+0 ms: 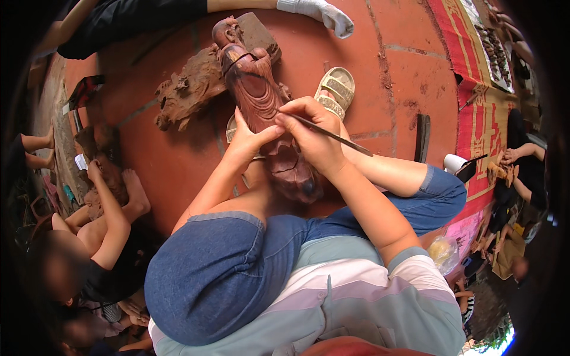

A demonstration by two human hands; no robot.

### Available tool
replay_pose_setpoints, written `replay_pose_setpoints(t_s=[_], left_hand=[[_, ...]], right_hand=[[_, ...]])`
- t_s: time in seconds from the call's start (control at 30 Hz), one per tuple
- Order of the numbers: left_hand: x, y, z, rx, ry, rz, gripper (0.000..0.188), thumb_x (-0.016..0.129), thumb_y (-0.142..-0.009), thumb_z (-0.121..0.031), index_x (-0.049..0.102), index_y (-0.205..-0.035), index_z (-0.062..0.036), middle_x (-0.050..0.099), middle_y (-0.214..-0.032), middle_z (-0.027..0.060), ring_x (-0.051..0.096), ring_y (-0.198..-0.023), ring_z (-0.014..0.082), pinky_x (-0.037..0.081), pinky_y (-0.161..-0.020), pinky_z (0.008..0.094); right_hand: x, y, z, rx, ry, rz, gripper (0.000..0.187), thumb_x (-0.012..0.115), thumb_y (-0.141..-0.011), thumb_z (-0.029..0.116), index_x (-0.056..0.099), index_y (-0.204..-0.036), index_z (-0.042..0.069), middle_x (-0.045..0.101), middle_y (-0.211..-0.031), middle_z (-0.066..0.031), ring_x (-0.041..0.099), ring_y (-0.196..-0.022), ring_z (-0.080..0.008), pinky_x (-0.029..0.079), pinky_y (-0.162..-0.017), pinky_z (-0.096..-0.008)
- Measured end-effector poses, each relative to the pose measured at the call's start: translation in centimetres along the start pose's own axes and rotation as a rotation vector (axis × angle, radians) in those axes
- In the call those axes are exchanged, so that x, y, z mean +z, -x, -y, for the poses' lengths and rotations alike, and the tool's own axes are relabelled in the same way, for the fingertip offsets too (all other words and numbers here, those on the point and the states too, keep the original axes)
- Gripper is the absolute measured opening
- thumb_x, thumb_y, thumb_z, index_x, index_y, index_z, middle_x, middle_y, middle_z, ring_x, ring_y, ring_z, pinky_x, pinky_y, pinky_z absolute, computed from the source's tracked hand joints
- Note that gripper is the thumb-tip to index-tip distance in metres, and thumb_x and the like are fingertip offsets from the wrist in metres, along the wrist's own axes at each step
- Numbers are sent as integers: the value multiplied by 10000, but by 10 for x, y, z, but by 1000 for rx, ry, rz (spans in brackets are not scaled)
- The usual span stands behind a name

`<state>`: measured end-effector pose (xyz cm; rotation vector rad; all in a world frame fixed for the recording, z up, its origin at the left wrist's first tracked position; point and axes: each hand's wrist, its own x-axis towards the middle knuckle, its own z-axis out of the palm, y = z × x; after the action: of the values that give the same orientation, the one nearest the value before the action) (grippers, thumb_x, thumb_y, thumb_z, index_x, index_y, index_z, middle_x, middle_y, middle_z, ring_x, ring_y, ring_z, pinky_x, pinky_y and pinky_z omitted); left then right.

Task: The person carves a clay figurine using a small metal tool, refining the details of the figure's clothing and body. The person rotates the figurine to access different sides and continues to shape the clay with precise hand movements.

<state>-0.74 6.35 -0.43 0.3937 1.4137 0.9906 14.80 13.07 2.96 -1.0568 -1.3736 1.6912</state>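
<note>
A reddish-brown carved wooden figure (256,95) lies tilted over my lap, its round head at the far end and its dark base between my legs. Carved folds run down its robe. My left hand (248,141) grips the figure's side, thumb across the robe. In my right hand (313,132) is a thin dark file (337,137), pinched between thumb and fingers. The file's tip reaches the robe folds near my left thumb; whether it touches the wood is hard to tell.
A rough wood piece (193,88) and a squared block (259,37) prop the figure's far end. My sandal (338,89) stands beside it. A dark strip (422,137) lies on the red floor tiles. People sit left and right; a socked foot (323,13) reaches in. A red-yellow mat (484,127) covers the right side.
</note>
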Motion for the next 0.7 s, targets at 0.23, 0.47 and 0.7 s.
replay_pose_setpoints(t_s=[0.23, 0.47, 0.7], left_hand=[[1, -4, 5, 72, -25, -28, 1331, 896, -661, -284, -100, -1466, 81, 399, -1427, 222, 411, -1337, 293, 289, -1135, 391], [3, 1, -4, 70, 0, 3, 1220, 899, -655, -291, 44, -1466, 22, 401, -1415, 190, 411, -1332, 282, 306, -1125, 398], [2, 2, -3, 101, 29, 11, 1216, 892, -662, -287, 38, -1475, 9, 393, -1421, 192, 385, -1345, 282, 289, -1132, 380]], right_hand=[[-32, -14, -9, 123, -305, 27, 122, 710, -872, 42, 600, -925, 37, 626, -958, -19, 610, -817, -63, 519, -691, -212], [1, -25, -7, -85, 55, 218, 129, 694, -867, 75, 589, -931, 37, 657, -958, -70, 615, -942, -82, 500, -783, -261], [-1, -16, 13, 41, 294, 84, 128, 732, -809, 85, 631, -865, 30, 664, -928, -95, 633, -911, -144, 504, -800, -298]])
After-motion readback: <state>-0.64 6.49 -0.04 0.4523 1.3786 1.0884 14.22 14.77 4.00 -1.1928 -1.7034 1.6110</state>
